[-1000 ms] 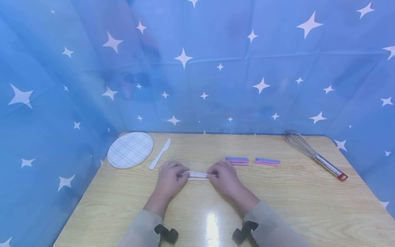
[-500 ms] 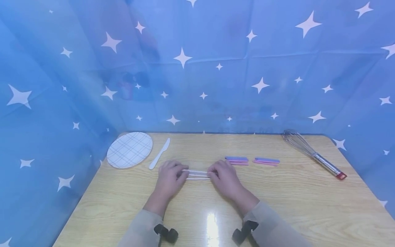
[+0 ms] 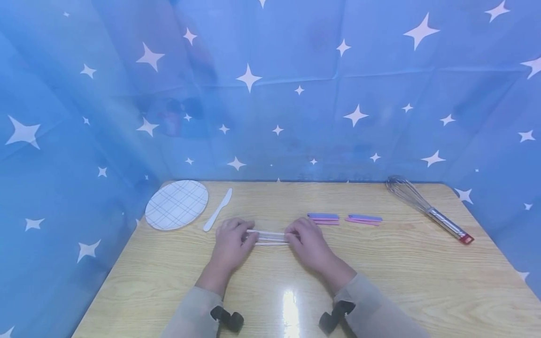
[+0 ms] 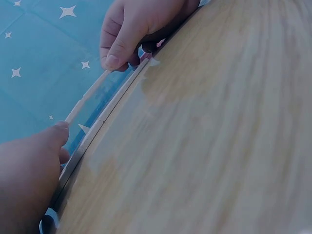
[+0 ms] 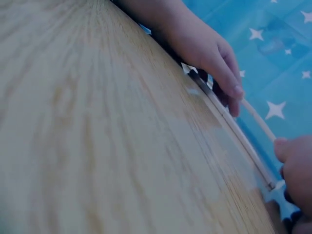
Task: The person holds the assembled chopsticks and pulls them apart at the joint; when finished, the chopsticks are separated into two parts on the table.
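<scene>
Nothing is legible; faint marks (image 3: 334,177) low on the blue backdrop (image 3: 279,105) may be lettering.

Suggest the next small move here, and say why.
I'd probably lower the raised white stick toward the table: the left hand and right hand pinch its ends, holding it clear above another white piece.

Two hands (image 3: 230,243), two bundles (image 3: 323,216), two-plus sticks (image 4: 88,95), one plate (image 3: 176,205), one knife (image 3: 218,210), one whisk (image 3: 430,211) show
</scene>
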Demonstrator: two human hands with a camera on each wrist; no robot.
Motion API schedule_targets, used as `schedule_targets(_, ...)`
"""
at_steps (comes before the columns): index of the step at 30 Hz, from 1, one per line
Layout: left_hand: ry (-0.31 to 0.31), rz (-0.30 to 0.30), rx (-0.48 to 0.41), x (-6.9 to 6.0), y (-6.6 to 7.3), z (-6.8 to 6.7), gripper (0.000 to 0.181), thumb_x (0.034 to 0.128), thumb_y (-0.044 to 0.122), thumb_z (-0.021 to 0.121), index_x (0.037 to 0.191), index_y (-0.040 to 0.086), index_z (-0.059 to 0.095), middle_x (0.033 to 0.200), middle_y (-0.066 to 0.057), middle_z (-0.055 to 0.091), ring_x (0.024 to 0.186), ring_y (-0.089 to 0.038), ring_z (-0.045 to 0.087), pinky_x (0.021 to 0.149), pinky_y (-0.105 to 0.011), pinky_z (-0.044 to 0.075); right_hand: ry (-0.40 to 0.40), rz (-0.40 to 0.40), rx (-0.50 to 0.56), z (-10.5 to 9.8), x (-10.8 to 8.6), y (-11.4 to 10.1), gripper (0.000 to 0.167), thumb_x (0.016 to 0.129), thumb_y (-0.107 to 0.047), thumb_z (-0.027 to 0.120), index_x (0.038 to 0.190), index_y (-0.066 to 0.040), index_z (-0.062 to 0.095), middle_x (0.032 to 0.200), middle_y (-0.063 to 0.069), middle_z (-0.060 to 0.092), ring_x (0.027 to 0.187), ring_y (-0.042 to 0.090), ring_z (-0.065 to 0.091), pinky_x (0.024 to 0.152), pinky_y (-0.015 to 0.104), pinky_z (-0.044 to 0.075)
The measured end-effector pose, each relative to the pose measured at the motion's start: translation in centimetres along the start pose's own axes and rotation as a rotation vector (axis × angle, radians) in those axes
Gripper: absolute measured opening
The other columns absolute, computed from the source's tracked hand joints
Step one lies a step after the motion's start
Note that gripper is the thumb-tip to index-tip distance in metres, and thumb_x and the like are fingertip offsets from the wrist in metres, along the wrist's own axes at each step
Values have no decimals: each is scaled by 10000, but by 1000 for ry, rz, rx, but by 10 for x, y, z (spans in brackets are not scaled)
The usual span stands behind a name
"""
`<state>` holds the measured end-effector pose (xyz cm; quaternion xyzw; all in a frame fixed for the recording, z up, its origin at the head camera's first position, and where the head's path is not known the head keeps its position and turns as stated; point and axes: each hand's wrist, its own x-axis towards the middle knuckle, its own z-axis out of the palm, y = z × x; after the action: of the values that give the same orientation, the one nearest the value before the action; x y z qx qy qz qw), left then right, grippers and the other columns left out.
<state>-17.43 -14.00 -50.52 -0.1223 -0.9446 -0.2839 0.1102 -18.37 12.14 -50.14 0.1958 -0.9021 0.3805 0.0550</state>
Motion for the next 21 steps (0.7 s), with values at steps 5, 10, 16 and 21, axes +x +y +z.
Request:
schedule_targets(5, 12, 9, 7, 0, -2, 1, 353, 1035, 446, 676, 1254, 187, 776, 1203, 16, 660, 1211, -241, 533, 1050, -481, 359, 10, -7, 32, -3, 0, 1, 36, 1025, -171, 705, 991, -162, 708, 1066, -46, 655, 1120, 213, 562, 1099, 482, 439)
schedule_targets(10, 10, 12, 3, -1, -1, 1, 339, 1028, 448, 691, 1233, 195, 781, 1179, 36, 674, 1187, -227, 544, 1033, -468, 370, 6, -11, 64, -6, -2, 1, 43, 1033, -142, 690, 995, -154, 705, 1058, -45, 643, 1096, 207, 558, 1036, 468, 478)
schedule_targets(16, 8, 59, -12, 0, -1, 1, 323, 1042, 420, 672, 1239, 187, 778, 1143, 30, 707, 1117, -218, 557, 993, -464, 385, -3, -15, 84, -8, -2, 4, 47, 1033, -140, 692, 999, -172, 686, 1032, -62, 632, 1065, 181, 551, 994, 443, 500)
schedule_targets(21, 20, 82, -9, 0, -1, 0, 267, 1055, 385, 663, 1190, 193, 789, 1109, 35, 732, 1083, -215, 565, 1005, -470, 381, -13, 7, 102, -13, -2, 7, 58, 1038, -146, 677, 1003, -193, 674, 1010, -71, 615, 1028, 161, 542, 945, 423, 512)
